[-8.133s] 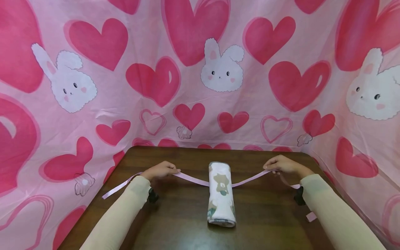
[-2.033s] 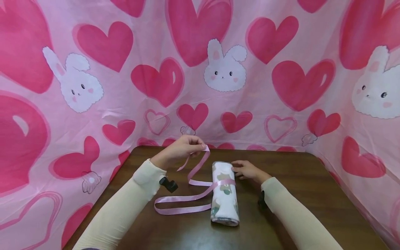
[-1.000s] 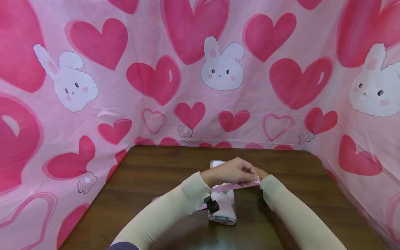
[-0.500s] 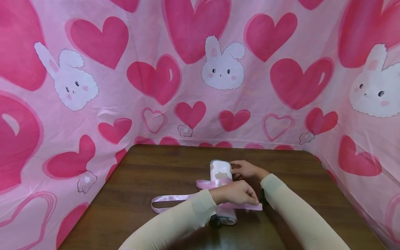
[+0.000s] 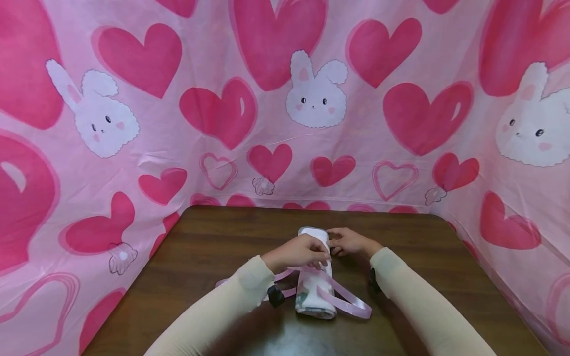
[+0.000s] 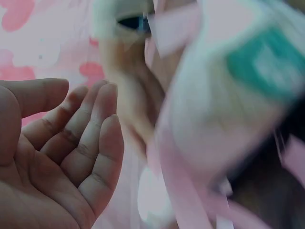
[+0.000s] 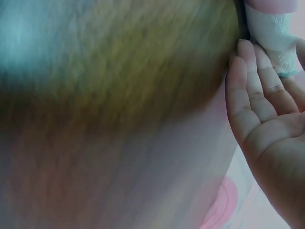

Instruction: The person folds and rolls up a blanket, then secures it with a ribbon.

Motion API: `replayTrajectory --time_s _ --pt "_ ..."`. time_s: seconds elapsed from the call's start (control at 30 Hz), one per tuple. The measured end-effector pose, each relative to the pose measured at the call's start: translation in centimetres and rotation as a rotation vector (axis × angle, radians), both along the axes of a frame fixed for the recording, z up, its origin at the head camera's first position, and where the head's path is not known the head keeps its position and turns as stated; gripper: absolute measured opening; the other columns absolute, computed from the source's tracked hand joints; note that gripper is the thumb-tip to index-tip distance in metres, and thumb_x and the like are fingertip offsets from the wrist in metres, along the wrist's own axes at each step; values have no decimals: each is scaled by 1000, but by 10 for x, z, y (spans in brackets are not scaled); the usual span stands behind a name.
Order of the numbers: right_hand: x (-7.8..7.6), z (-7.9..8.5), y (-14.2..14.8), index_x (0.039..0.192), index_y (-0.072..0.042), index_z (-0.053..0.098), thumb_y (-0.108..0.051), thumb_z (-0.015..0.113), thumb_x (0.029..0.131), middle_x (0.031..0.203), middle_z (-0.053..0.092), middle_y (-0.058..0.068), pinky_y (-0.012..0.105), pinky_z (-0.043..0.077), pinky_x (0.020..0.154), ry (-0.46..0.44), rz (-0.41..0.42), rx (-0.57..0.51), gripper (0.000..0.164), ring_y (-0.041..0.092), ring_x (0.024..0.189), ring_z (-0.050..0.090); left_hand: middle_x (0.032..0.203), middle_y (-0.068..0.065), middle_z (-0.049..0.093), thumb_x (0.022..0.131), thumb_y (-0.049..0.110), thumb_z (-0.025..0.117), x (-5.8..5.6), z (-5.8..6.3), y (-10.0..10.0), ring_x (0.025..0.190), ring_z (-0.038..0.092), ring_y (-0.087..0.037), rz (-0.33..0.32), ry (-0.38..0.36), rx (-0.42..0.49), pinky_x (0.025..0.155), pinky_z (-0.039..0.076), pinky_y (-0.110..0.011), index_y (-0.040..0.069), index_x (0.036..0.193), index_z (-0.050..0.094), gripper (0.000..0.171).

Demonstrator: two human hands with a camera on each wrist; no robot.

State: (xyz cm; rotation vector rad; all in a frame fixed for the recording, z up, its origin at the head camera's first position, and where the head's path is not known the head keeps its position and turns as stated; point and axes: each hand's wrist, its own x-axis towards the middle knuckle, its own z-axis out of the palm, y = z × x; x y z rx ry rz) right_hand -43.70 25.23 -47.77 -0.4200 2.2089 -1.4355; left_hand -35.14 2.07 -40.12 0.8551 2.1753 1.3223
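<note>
A rolled towel (image 5: 307, 297), white with brown and green print, lies lengthwise on the table. A pink ribbon (image 5: 356, 307) passes over it, with one loop falling to its right and more ribbon lying to its left. My left hand (image 5: 297, 254) hovers over the middle of the roll. In the left wrist view its thumb and fingers stand apart, loosely bent, with nothing between them; the towel (image 6: 209, 100) there is blurred. My right hand (image 5: 353, 243) rests at the roll's far right side. Nearly straight fingers (image 7: 259, 90) touch the towel in the right wrist view.
The dark wooden table (image 5: 231, 230) extends on both sides of the roll. A pink curtain (image 5: 276, 123) with hearts and rabbits encloses its back and sides. A black wrist mount (image 5: 275, 295) sits under the left sleeve.
Earlier both hands held the ribbon out sideways; then it was wrapped over the towel. My left hand carried ribbon across to the right, released it and moved back left. The right hand stays at the towel.
</note>
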Motion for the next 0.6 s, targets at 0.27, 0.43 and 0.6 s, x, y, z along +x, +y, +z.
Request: replayTrajectory --time_s 0.27,0.43,0.6 --pt "10 0 -2 132 4 48 -20 64 95 100 66 16 40 55 72 125 -140 42 47 27 81 65 78 -12 65 95 19 65 -11 -20 -56 69 61 -24 123 15 -52 68 54 -43 2 87 70 20" --pt "25 4 0 104 1 64 -17 64 96 81 61 11 36 53 66 308 -174 71 20 24 72 60 71 -10 62 93 25 66 -10 -36 -75 61 54 -19 145 85 -182 57 47 -31 7 81 72 22" --pt "42 6 -3 94 0 68 -14 63 96 76 61 11 36 52 65 361 -120 9 15 24 70 58 73 -8 64 92 28 69 -9 -48 -88 63 54 -16 194 116 -244 57 44 -29 10 84 73 21"
